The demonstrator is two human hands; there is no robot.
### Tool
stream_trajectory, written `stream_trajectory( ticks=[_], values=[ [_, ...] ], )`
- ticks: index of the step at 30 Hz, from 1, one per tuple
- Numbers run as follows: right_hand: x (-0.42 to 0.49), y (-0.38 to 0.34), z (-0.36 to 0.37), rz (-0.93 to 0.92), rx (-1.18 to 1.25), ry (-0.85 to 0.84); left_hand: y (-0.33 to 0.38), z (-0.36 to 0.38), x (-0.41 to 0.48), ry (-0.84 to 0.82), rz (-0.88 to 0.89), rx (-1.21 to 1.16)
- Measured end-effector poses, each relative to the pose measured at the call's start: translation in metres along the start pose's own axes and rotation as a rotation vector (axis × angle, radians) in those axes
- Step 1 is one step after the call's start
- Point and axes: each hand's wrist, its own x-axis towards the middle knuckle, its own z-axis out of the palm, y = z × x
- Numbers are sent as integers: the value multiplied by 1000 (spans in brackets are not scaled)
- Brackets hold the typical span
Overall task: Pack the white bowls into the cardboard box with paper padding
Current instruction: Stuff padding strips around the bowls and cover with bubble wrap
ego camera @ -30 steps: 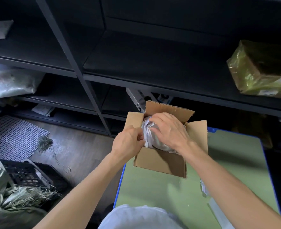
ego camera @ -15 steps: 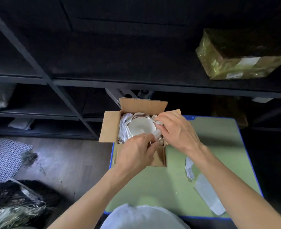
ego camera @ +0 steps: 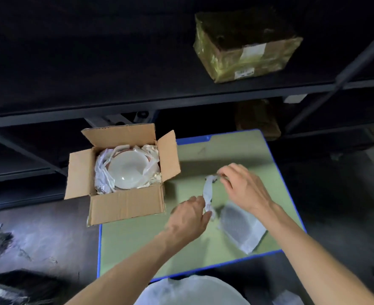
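An open cardboard box [ego camera: 124, 203] stands at the left edge of the green table [ego camera: 236, 155], partly overhanging it. Inside lies a white bowl [ego camera: 127, 170], rim up, with crumpled white paper padding [ego camera: 101, 172] around it. To the right of the box, above the table, a strip of white paper [ego camera: 208, 192] is stretched between my hands. My right hand [ego camera: 243, 188] pinches its upper end. My left hand [ego camera: 190, 216] grips its lower end. Both hands are outside the box.
A flat bubble-wrap pouch [ego camera: 241, 227] lies on the table under my right wrist. Dark metal shelving [ego camera: 181, 102] rises behind the table, with a parcel in yellowish tape [ego camera: 245, 45] on it. A blue rim [ego camera: 214, 267] edges the table; floor lies to the left.
Both hands have left the box and moved right over the table, where they now hold a paper strip. The bowl in the box is uncovered. The view has swung right.
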Motion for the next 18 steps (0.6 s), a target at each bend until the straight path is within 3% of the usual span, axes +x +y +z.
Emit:
stream_trajectory(
  ticks=[9, 18],
  values=[
    [-26, 43, 55, 14, -45, -327, 2, 51, 70, -94, -242, 162],
    [-23, 50, 53, -48, 25, -282, 2, 48, 61, -1, -211, 115]
  ],
)
